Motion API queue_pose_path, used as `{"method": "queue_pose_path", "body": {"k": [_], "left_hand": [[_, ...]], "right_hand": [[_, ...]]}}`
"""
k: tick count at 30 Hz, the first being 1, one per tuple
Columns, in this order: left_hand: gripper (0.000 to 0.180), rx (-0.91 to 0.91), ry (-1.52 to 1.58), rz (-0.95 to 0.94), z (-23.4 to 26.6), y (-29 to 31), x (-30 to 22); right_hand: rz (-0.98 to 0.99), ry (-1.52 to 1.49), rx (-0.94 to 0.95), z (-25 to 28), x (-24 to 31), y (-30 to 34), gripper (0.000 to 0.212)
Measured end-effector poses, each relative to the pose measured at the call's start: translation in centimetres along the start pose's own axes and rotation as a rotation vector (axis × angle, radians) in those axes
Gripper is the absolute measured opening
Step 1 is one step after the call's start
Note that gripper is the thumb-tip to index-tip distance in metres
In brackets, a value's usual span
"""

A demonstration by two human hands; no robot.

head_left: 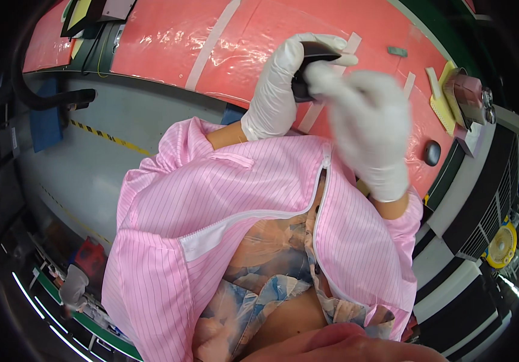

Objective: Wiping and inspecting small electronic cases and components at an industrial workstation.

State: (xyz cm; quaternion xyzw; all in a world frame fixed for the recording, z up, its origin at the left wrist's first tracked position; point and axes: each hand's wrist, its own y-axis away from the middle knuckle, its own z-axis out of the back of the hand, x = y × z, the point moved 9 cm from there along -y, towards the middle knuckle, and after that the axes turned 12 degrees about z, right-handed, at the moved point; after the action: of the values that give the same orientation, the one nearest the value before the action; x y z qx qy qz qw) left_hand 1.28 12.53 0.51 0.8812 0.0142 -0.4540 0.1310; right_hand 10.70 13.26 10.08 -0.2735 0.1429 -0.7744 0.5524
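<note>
My left hand (273, 93), in a white glove, is closed around a dark, glossy, curved shell-like piece (301, 85) above the table. Its thumb and fingers wrap the piece from the left and far sides. My right hand (375, 123), also gloved in white, is at the piece's right side and smeared by motion. Its fingertips overlap the edge of the piece; whether they hold anything cannot be made out. A similar rounded black piece (432, 153) lies on the table to the right of my right hand.
A shiny red-pink mat (157, 45) with pale tape strips covers the table. A small grey-green block (397, 52) lies at the far side. Yellow sheets (442, 113) and a pinkish clear container (469, 90) stand at the right edge. A black hose (60, 99) curves in at left.
</note>
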Motion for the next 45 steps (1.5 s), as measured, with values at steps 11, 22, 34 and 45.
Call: {"method": "queue_pose_path", "body": {"k": [11,22,34,45], "left_hand": [[0.074,-0.126,-0.062,-0.102,2.2,0.4,0.0],[0.088,0.002,-0.086,-0.070,1.2,0.9,-1.2],[0.086,0.001,0.022,-0.131,0.9,1.5,-1.2],[0.077,0.170,0.167,-0.002,-0.6,0.9,-0.4]], "right_hand": [[-0.111,-0.126,-0.064,-3.6,2.0,-0.2,0.028],[-0.397,-0.627,-0.325,-1.7,-1.8,3.0,0.022],[-0.319,-0.791,-0.156,-3.1,0.8,2.5,0.028],[-0.504,-1.021,-0.450,-2.6,-1.6,5.8,0.019]]}}
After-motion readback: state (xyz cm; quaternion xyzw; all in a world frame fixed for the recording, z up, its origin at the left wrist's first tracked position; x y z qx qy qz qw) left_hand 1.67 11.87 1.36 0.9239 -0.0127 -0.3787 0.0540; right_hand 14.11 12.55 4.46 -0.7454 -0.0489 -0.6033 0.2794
